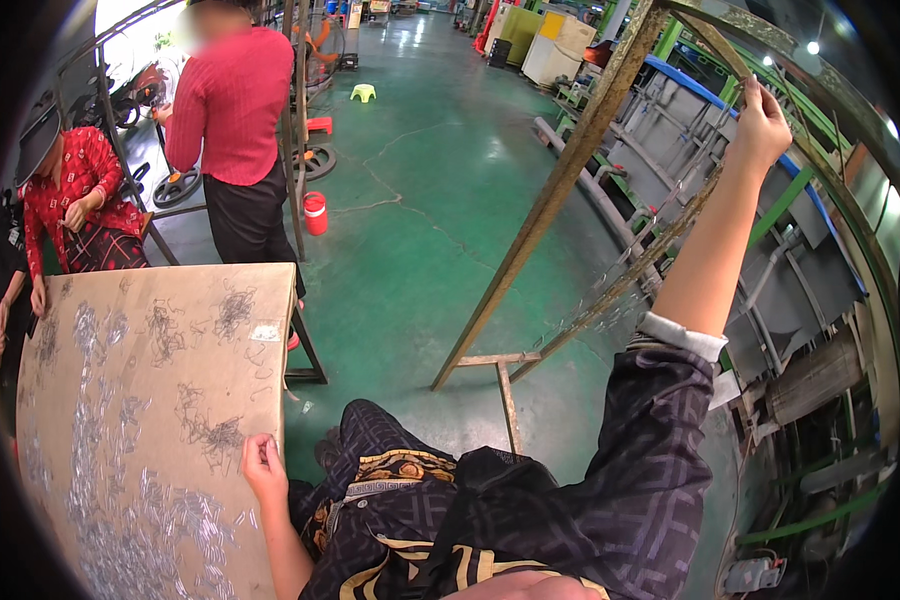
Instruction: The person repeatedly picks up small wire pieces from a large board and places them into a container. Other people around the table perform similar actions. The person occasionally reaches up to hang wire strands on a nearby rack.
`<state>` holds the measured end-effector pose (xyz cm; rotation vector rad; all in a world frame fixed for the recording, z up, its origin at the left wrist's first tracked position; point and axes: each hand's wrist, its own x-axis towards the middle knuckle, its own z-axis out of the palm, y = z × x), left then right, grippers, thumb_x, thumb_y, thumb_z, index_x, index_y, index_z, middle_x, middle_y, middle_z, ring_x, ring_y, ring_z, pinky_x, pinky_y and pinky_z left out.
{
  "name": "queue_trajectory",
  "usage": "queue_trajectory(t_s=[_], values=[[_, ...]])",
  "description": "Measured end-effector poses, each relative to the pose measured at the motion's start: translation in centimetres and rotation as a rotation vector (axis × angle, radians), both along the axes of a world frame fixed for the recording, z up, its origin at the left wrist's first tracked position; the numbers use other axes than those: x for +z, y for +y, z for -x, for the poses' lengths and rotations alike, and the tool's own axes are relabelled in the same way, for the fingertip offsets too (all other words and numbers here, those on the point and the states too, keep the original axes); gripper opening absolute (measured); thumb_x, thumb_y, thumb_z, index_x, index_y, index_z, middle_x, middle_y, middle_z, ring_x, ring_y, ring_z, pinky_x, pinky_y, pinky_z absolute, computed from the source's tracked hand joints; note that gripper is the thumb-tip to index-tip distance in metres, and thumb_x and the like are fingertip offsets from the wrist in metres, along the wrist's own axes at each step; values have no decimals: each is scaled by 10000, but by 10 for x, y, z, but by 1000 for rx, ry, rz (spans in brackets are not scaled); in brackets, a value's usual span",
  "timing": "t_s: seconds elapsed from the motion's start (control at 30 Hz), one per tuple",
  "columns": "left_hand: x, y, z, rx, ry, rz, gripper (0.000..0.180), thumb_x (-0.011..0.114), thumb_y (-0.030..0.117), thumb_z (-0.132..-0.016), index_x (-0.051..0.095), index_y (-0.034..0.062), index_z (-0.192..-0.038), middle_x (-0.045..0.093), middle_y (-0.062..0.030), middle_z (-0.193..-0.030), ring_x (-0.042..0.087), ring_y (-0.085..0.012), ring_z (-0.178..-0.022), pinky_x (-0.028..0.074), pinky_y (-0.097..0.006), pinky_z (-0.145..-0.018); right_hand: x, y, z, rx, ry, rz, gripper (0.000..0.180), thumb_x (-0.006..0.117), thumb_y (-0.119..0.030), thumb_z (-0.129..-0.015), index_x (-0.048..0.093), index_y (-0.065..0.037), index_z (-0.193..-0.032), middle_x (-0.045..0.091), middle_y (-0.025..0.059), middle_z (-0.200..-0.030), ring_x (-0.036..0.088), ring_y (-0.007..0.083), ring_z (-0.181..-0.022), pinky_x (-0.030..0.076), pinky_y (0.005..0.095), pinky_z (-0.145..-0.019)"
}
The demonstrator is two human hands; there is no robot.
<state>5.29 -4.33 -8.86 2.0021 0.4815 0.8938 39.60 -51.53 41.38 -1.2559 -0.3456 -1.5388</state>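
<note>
My right hand (pixel 763 128) is raised to the top of a rusty metal frame (pixel 560 190), its thumb and fingers pinched together at the upper bar. Whatever it may hold there is too small to make out. Lower left, my left hand (pixel 263 468) rests at the right edge of a cardboard-topped table (pixel 255 365). Its fingers are drawn together, and anything between them is hidden. Close to that hand lies a tangle of thin dark wire pieces (pixel 210 430). Many small shiny, clear-looking pieces (pixel 165 530) are strewn over the cardboard.
Across the table sits a person in red patterned clothes (pixel 75 200); another in a red top (pixel 245 100) stands beyond. A red bucket (pixel 315 213) and a green stool (pixel 363 92) stand on the green floor (pixel 420 250). Machinery and pipes (pixel 770 260) line the right.
</note>
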Motion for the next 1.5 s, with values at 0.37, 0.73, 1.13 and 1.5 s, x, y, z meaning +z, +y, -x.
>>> queue_trajectory(t_s=[0.37, 0.73, 1.13, 1.5], values=[[-2, 1, 0, 9, 0, -43, 30, 554, -19, -873, 579, -28, -858, 529, -86, -758, 484, -161, -594, 399, -286, -546, 54, -49, -19, 31, 213, -2, 254, 797, -184, -794, 732, 28, -918, 637, 29, -689, 469, 77, -491, 347, 234, -431], [-4, 3, 0, 6, 31, -51, 27, 561, -17, -868, 585, -22, -856, 529, -86, -752, 489, -161, -584, 403, -283, -540, 67, -62, -23, 82, 353, 26, 245, 789, -186, -804, 736, -4, -959, 598, 24, -673, 437, 80, -474, 323, 241, -416], [-5, 3, 0, 5, 29, -46, 28, 563, -18, -866, 590, -20, -859, 533, -84, -748, 494, -162, -594, 413, -280, -558, 58, -77, -31, -5, 358, -1, 284, 817, -228, -785, 745, -17, -961, 601, 6, -657, 397, 65, -446, 266, 242, -398], [-2, 1, 0, 15, 54, -49, 30, 561, -24, -862, 586, -11, -855, 521, -79, -744, 483, -161, -587, 407, -282, -554, 51, -82, -36, -49, 340, -16, 342, 847, -268, -747, 748, 0, -936, 618, 20, -668, 427, 70, -470, 293, 243, -413]])
